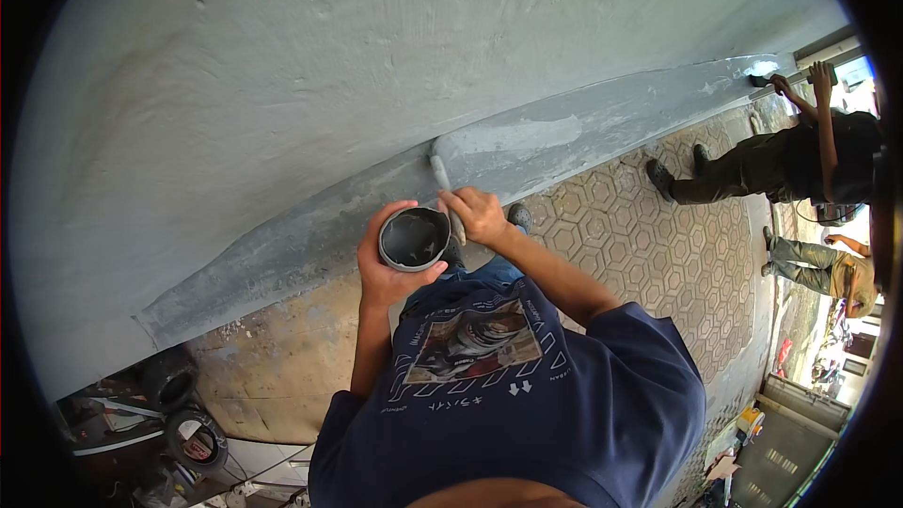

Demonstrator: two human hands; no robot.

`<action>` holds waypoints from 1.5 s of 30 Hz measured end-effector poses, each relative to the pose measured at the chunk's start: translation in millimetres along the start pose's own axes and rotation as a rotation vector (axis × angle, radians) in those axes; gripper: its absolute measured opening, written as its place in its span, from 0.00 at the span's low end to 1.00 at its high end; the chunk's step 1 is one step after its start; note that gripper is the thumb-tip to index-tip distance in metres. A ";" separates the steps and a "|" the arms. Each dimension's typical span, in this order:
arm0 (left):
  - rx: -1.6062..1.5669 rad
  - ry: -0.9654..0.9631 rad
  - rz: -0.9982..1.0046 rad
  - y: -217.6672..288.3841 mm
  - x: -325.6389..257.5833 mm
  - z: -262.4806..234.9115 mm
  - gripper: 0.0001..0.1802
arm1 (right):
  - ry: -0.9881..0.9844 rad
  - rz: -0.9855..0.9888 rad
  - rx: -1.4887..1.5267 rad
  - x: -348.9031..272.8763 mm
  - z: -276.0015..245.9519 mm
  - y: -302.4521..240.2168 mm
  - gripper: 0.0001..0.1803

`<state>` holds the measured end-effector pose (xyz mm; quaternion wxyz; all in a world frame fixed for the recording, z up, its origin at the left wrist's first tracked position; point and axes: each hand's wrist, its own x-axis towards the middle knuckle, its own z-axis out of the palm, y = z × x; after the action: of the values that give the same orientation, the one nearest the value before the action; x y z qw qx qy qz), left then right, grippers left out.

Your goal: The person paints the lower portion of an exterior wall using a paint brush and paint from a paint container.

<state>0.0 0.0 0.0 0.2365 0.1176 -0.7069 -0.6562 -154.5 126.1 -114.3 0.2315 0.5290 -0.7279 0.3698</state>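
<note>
My left hand (378, 273) is wrapped round a small dark cup (415, 241) and holds it in front of my body. Dark grey paint coats the inside of the cup. In my right hand (478, 215) is a paintbrush (443, 177), gripped by its handle just right of the cup. Its grey-smeared head meets the upper edge of a darker grey painted band (367, 193) along the foot of the wall. Fresher-looking grey streaks lie on the band to the right of the brush.
A pale grey wall (282, 66) fills the upper part. Hexagonal paving (640, 226) runs to the right. One person (800, 150) works at the band's far right end; another person (828, 268) stands beyond. Tyres (196, 439) lie at lower left.
</note>
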 end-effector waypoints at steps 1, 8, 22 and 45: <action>0.017 -0.003 0.015 2.2 -0.9 -0.5 0.46 | -0.037 -0.010 0.100 5.4 0.2 -8.8 0.18; 0.004 -0.009 0.056 1.7 9.4 13.5 0.45 | -0.132 0.099 0.289 3.1 -43.2 35.8 0.12; 0.014 -0.090 0.035 10.5 17.2 36.1 0.47 | 0.085 0.462 -0.439 -34.0 -161.5 199.3 0.11; 0.013 -0.150 0.100 13.7 25.8 48.3 0.48 | 0.154 0.548 -0.107 -41.7 -176.6 193.1 0.10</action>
<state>-43.9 31.4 16.8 0.2145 0.0343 -0.7320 -0.6458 -332.0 321.6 -91.9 0.2053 0.2698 -0.8425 0.4186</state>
